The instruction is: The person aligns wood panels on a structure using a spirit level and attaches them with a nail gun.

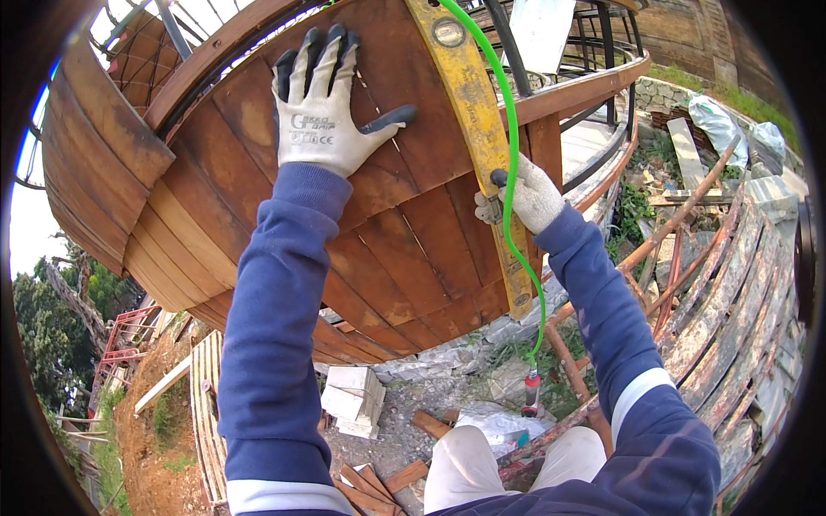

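My left hand (323, 125), in a white glove with dark fingertips, lies flat with fingers spread on a curved wall of reddish-brown wooden boards (404, 249). A long yellow spirit level (471, 95) stands nearly upright against the boards, tilted slightly. My right hand (535, 196), also gloved, is closed around the level's right edge below its middle. A bright green hose or cord (514, 129) hangs in front of the level and past my right hand. At its lower end is a red and dark fitting or tool (532, 391), too small to identify.
Rusty metal railings (671, 224) and weathered slats (723, 301) stand close on my right. Below me are stacked pale tiles (353, 397), wood offcuts (404, 476) and plastic sheeting (503, 426). A wooden handrail (585, 90) curves along the upper right. Bare earth (151, 421) slopes at lower left.
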### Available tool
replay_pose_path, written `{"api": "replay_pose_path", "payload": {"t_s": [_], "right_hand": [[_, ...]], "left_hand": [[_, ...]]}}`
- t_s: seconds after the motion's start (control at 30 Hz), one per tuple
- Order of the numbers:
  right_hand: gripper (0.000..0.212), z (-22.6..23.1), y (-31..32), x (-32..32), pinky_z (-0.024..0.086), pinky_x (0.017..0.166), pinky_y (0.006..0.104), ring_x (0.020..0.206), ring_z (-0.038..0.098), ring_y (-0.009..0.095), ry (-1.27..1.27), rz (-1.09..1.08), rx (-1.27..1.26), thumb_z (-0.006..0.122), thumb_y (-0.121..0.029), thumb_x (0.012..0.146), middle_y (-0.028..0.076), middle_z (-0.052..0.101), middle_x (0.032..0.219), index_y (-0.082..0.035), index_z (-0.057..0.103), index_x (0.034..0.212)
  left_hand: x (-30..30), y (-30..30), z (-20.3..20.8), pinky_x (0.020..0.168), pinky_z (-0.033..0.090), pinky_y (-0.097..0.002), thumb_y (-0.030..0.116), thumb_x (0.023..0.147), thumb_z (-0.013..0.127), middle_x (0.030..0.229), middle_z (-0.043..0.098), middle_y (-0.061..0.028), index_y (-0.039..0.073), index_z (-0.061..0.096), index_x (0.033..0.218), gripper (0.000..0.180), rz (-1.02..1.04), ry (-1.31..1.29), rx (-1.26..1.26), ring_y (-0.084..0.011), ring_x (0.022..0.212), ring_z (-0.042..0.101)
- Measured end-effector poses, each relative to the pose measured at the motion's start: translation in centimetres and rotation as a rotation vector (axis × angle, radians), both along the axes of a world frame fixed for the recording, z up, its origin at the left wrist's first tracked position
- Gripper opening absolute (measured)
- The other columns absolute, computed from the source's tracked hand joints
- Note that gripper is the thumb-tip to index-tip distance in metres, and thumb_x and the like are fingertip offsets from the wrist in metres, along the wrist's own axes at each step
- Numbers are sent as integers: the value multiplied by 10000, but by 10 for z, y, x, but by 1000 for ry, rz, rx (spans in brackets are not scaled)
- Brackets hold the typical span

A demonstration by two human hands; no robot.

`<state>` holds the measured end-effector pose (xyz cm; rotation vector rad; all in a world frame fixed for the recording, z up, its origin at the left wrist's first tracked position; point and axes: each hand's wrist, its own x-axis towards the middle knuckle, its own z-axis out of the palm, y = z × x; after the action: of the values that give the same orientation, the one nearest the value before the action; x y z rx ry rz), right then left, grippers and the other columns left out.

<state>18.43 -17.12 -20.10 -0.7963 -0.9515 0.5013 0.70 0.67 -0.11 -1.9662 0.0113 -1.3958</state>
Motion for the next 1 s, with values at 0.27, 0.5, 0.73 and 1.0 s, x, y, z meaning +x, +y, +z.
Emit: {"api": "replay_pose_path", "payload": {"t_s": [0.27, 0.5, 0.73, 1.0], "right_hand": [[678, 4, -5, -3, 632, 864, 413, 982, 698, 255, -7, -7, -33, 413, 80, 919, 131, 597, 1208, -111, 322, 1562], [594, 6, -4, -1, 612, 807, 362, 950, 703, 217, -71, -29, -41, 457, 29, 969, 123, 646, 1129, -68, 345, 1545], [535, 3, 0, 1, 616, 805, 371, 900, 692, 216, -203, -169, -34, 471, -23, 1021, 120, 619, 1110, -105, 359, 1538], [573, 1, -3, 3, 637, 809, 401, 888, 700, 238, -225, -173, -62, 427, -14, 1031, 122, 591, 1145, -149, 308, 1574]], "left_hand": [[-2, -5, 0, 1283, 109, -466, 701, 735, 762, 1655, 312, -28, 161, 331, 1595, 1103, 14, 0, 1, -220, 1556, 210], [-1, -6, 0, 1279, 126, -480, 663, 723, 797, 1649, 328, -46, 124, 366, 1576, 1098, -15, 6, 12, -251, 1549, 231], [0, -4, -1, 1264, 172, -493, 627, 700, 838, 1624, 370, -76, 119, 392, 1561, 1095, -49, -7, 62, -320, 1528, 272], [2, -4, -2, 1268, 124, -505, 677, 700, 802, 1612, 390, -80, 73, 413, 1544, 1108, -42, -20, 51, -254, 1540, 265]]}}
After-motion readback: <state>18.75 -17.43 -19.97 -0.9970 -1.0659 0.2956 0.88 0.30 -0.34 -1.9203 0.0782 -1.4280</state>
